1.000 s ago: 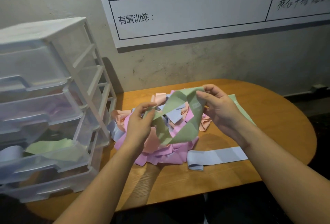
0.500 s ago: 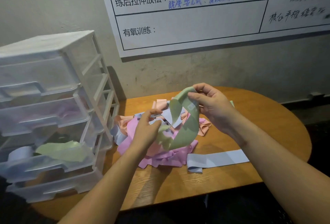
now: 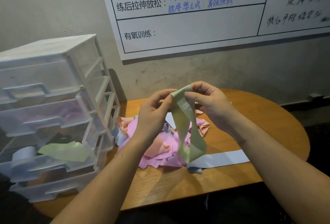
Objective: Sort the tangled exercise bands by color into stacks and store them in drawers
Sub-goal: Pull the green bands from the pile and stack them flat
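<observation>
Hanging from both hands above the table [image 3: 259,166], the green band [image 3: 189,134] drooped as a long loop, its lower end dangling just over the pile of bands [image 3: 157,154]. The left hand [image 3: 153,111] pinched the band's top edge between thumb and fingertips, and the right hand [image 3: 209,102] pinched the same top edge just beside it, so the two hands sat close together with the strip stretched flat between them (a small pale label showed on the band a little below the grip). Under the hands, the pile was a tangle of pink, peach and pale blue strips lying on the wooden tabletop. A blue band [image 3: 221,160] lay flat on the table to the right of the pile, its near end folded over. At the left edge of the table stood a translucent drawer unit [image 3: 53,109]. Its third drawer [image 3: 53,163] was pulled partly out and held a green band [image 3: 66,152] lying across the top and a rolled blue band [image 3: 23,154] at its left. Pinkish shapes showed through the front of the drawer above it, too blurred to tell more. A white chart [image 3: 196,16] with printed and handwritten characters hung on the wall behind the table.
</observation>
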